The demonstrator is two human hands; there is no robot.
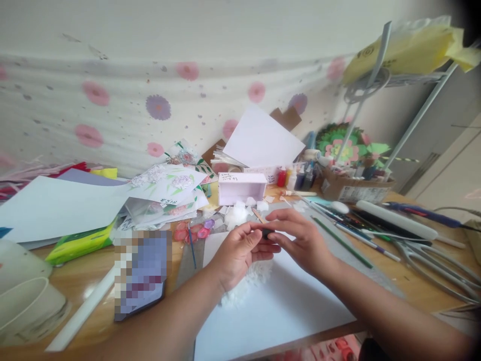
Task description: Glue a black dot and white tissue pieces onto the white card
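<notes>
My left hand (pixel 240 253) is closed, its thumb and curled fingers around a small black piece (pixel 267 233) whose kind I cannot make out. The right hand (pixel 300 238) pinches the same piece from the other side with thumb and fingertips. A thin light-brown strip (pixel 258 215) shows just behind the fingers; whether it is held is unclear. Both hands are raised above a large white sheet of paper (pixel 296 316). On that sheet, partly hidden by my left hand, lies a cluster of white petal-like bits (pixel 240 291).
Behind my hands are white fluff (pixel 236 216) and a small white box (pixel 242 188). Paint bottles (pixel 296 178) stand farther back. Brushes, a green pencil (pixel 341 241) and scissors (pixel 439 265) lie right. A phone with blurred screen (pixel 145 276) and papers (pixel 63 205) are left.
</notes>
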